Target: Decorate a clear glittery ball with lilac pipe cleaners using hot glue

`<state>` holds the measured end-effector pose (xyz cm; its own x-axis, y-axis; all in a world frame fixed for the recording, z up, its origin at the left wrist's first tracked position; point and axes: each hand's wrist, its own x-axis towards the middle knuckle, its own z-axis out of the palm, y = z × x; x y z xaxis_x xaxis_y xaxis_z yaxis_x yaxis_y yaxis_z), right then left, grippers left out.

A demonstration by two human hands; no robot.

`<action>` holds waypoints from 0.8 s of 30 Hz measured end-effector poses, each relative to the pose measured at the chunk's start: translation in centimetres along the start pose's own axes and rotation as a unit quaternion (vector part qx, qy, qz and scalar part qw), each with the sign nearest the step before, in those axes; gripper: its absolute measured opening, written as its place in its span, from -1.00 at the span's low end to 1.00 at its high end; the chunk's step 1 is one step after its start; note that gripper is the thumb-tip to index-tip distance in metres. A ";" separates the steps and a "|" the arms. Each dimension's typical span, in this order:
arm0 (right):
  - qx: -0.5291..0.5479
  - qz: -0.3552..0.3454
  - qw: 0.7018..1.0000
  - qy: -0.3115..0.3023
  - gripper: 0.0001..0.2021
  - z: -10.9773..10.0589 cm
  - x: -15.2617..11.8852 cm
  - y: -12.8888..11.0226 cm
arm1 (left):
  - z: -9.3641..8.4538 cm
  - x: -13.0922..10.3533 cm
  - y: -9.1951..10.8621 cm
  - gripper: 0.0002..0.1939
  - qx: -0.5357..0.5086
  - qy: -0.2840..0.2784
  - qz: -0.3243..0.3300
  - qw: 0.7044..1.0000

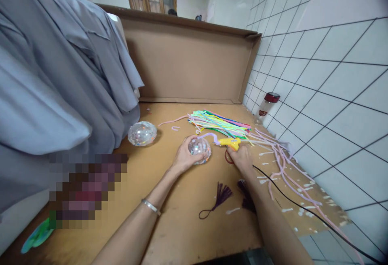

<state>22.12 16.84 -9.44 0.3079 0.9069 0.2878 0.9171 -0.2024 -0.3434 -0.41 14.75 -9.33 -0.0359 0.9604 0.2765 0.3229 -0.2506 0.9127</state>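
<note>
My left hand is wrapped round a clear ball with coloured bits around its surface, just above the table. A pale purple pipe cleaner runs from the ball's top toward a yellow glue gun. Gripping that gun by its handle is my right hand, with the nozzle pointing left at the pipe cleaner. Whether nozzle and pipe cleaner touch, I cannot tell. Another clear ball rests on the table to the left.
Behind my hands lies a bundle of coloured pipe cleaners. Dark tassels lie in front. The black cord trails right. A red-lidded jar stands by the tiled wall. A cardboard panel closes the back; grey cloth hangs left.
</note>
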 end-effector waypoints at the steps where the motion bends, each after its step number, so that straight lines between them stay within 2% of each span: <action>1: -0.012 -0.002 1.000 -0.003 -0.58 0.1 -0.1 0.0 | 0.0 0.0 0.0 -0.29 0.001 0.000 0.001 1.000; 7: -0.109 -0.038 0.993 -0.001 -0.56 0.0 -0.5 0.0 | 0.1 0.1 -0.3 -0.30 -0.004 0.004 0.007 1.000; 10: -0.142 -0.058 0.987 0.040 -0.57 -0.4 -0.8 -0.4 | 0.2 0.1 -0.3 -0.29 -0.007 0.011 0.008 1.000; 12: -0.105 -0.095 0.987 0.075 -0.60 -0.6 -1.1 -0.9 | 0.2 0.1 -0.4 -0.29 -0.009 0.014 0.010 1.000; 14: 0.007 -0.168 0.981 0.092 -0.64 -0.7 -1.4 -1.7 | 0.3 0.1 -0.6 -0.29 -0.012 0.014 0.015 1.000; 16: 0.156 -0.256 0.950 0.085 -0.65 -0.9 -1.8 -2.9 | 0.3 0.2 -0.7 -0.29 -0.011 0.014 0.023 1.000; 18: 0.264 -0.334 0.903 0.063 -0.61 -1.4 -2.0 -4.3 | 0.4 0.2 -0.8 -0.30 -0.007 0.016 0.026 1.000; 20: 0.296 -0.396 0.868 0.047 -0.59 -2.1 -2.0 -5.9 | 0.4 0.2 -0.8 -0.30 -0.005 0.020 0.026 0.999; 22: 0.293 -0.441 0.847 0.045 -0.68 -2.7 -1.7 -7.3 | 0.4 0.3 -0.7 -0.31 -0.011 0.016 0.031 0.999; 24: 0.307 -0.455 0.834 0.061 -0.76 -3.0 -1.4 -8.2 | 0.4 0.3 -0.8 -0.32 -0.015 0.013 0.032 0.999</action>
<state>14.92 16.08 -4.36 -0.3875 0.5289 0.7551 0.4943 0.8106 -0.3141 -0.32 15.32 -10.04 -0.0397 0.9387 0.3423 0.2964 -0.3161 0.9012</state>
